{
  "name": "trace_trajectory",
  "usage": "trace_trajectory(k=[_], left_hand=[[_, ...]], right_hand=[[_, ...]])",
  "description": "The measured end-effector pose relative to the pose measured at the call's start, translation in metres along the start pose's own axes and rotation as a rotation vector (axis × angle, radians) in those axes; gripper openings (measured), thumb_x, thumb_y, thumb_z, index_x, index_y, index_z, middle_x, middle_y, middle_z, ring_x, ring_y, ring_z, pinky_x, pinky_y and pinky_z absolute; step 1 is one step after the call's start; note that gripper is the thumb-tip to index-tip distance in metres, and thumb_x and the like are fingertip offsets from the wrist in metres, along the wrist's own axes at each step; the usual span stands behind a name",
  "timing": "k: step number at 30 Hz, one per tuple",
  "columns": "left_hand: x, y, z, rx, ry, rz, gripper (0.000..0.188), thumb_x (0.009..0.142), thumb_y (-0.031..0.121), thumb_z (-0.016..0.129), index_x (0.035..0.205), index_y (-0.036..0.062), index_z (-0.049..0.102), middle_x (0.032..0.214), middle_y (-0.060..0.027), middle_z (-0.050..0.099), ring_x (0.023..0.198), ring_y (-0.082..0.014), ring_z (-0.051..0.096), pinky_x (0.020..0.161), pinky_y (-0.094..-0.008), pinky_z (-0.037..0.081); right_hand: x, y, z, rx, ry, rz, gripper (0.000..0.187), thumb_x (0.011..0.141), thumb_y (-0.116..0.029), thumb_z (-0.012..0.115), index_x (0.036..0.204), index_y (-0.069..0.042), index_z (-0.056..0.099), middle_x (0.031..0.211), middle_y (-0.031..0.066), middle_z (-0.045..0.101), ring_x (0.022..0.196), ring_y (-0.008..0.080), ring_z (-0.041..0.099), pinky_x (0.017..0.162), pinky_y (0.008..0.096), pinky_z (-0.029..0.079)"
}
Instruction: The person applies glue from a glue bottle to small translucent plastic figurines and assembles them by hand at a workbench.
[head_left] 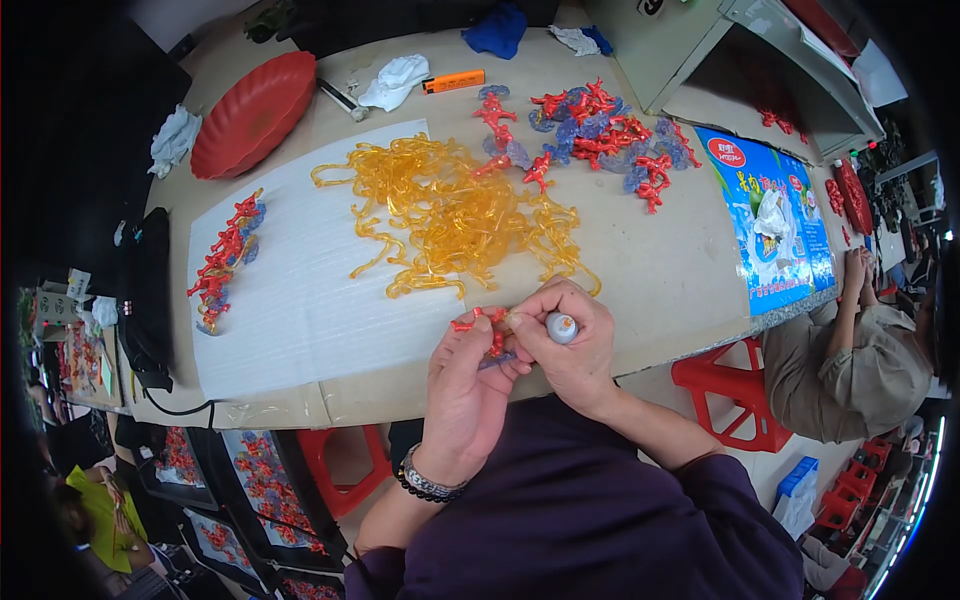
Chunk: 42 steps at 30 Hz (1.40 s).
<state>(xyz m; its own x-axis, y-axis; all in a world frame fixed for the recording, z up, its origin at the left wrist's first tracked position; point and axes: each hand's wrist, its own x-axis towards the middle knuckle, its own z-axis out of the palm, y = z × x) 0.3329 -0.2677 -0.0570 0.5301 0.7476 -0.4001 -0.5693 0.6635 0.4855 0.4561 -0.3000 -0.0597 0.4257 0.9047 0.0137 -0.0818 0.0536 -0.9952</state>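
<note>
Holding a branching red figurine [497, 343] with a translucent violet-blue part [497, 361] low over the near edge of the table [660, 270], just in front of the dark purple shirt [560, 490]. Gripping it in the left hand [462, 365], with thumb and fingers closed around the red body. Meeting it from the other side with the right hand [575, 335], with thumb and forefinger drawn together near the upper end, apparently on something small and yellowish; cannot tell exactly, for want of a clear view between the fingertips. Keeping a white bottle [561, 328] with an orange tip clasped in the same right hand, tip upward.

Likely to weigh very little, judging by size against the fingers, and to feel stiff in the glossy red limbs. Looks smooth, so probably slippery. Expect weakness at the thin limbs, perhaps liable to snap under a hard squeeze. Best to take hold at the thick middle, leaving the tips free, and to steady the violet-blue part from below.

Treat the translucent yellow strands [440, 215], heaped on the white sheet [290, 340], as light, probably flexible and easily tangled; pick up by one loose end. Compare the similar figurines [225, 262] in a row at the sheet's left.
</note>
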Motion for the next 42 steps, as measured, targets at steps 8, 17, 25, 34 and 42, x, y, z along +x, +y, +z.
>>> trace_trajectory(k=[8, 17, 25, 34, 42], left_hand=[[-0.006, -0.008, 0.005, 0.139, 0.032, 0.17, 0.016, 0.102, 0.017, 0.047, 0.11, 0.0044, 0.054, 0.098, -0.0067, 0.061, 0.082, -0.0133, 0.058, 0.074, -0.0296, 0.049], [0.0, -0.01, 0.004, 0.291, 0.013, 0.284, 0.012, 0.102, 0.013, 0.047, 0.107, 0.0029, 0.052, 0.093, -0.0053, 0.058, 0.081, -0.0106, 0.054, 0.073, -0.027, 0.047], [0.002, -0.005, 0.002, 0.279, -0.034, 0.251, 0.014, 0.101, 0.014, 0.048, 0.11, 0.0039, 0.053, 0.094, -0.006, 0.06, 0.084, -0.0124, 0.057, 0.076, -0.0277, 0.047], [0.008, 0.017, -0.011, 0.044, -0.239, 0.031, 0.043, 0.095, 0.016, 0.051, 0.133, -0.0031, 0.046, 0.11, -0.0139, 0.061, 0.102, -0.0233, 0.06, 0.089, -0.0359, 0.047], [0.006, 0.028, -0.006, 0.196, -0.226, 0.086, 0.065, 0.088, 0.006, 0.062, 0.144, -0.0035, 0.031, 0.115, -0.0175, 0.06, 0.107, -0.0285, 0.061, 0.092, -0.0361, 0.049]], right_hand=[[0.0, 0.002, -0.002, -0.07, -0.033, -0.115, 0.01, 0.082, 0.007, 0.067, 0.08, 0.001, 0.059, 0.078, 0.0049, 0.055, 0.059, 0.0074, 0.056, 0.052, 0.0224, 0.045], [0.005, 0.006, -0.006, -0.013, -0.081, -0.11, 0.01, 0.083, 0.005, 0.068, 0.081, 0.0, 0.059, 0.077, 0.0057, 0.055, 0.06, 0.0084, 0.054, 0.051, 0.0236, 0.046], [0.009, -0.002, -0.01, 0.025, -0.102, -0.092, 0.009, 0.083, 0.005, 0.067, 0.083, 0.001, 0.06, 0.079, 0.0059, 0.055, 0.062, 0.0091, 0.055, 0.052, 0.0238, 0.047], [0.019, 0.006, -0.027, 0.061, -0.125, -0.027, 0.009, 0.086, -0.005, 0.071, 0.084, -0.001, 0.062, 0.083, 0.0018, 0.057, 0.066, 0.0077, 0.057, 0.055, 0.0196, 0.045], [0.024, 0.007, -0.033, 0.198, -0.136, 0.03, 0.012, 0.087, -0.009, 0.071, 0.093, -0.003, 0.064, 0.084, -0.0005, 0.06, 0.066, 0.0023, 0.053, 0.052, 0.018, 0.041]])
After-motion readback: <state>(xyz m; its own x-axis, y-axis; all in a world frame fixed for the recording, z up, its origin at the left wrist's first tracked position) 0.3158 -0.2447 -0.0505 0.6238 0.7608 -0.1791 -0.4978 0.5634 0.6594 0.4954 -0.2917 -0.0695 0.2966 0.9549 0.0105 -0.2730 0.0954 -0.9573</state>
